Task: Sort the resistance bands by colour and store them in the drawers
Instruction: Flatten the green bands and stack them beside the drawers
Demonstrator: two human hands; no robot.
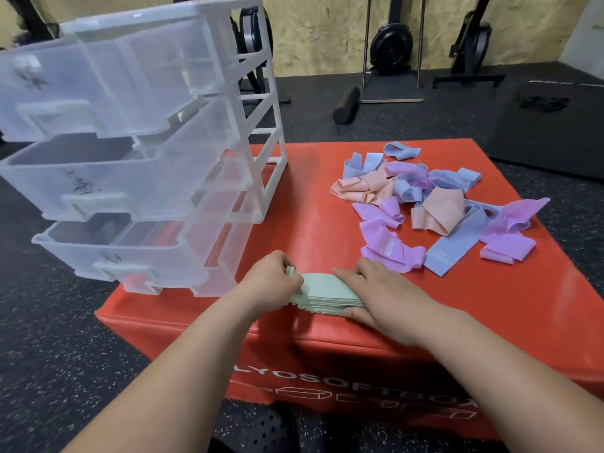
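Hands frame the green stack (pixel 327 297) near the front edge of the box (pixel 310 207). Our left hand (pixel 273 279) pinches the stack's left end with curled fingers. Our right hand (pixel 376 294) lies over the right end, fingers straight, thumb against the near side. The stack's long axis runs left to right between them. We judge the next move turns on this: the bottom drawer (pixel 147 259) stands pulled out just left of the left hand and slightly beyond, so the stack must travel left, led by that hand. Farther right, well apart, the pile (pixel 441 204) of pink, blue and purple bands lies unsorted. Two more drawers (pixel 65 191) stand open above.
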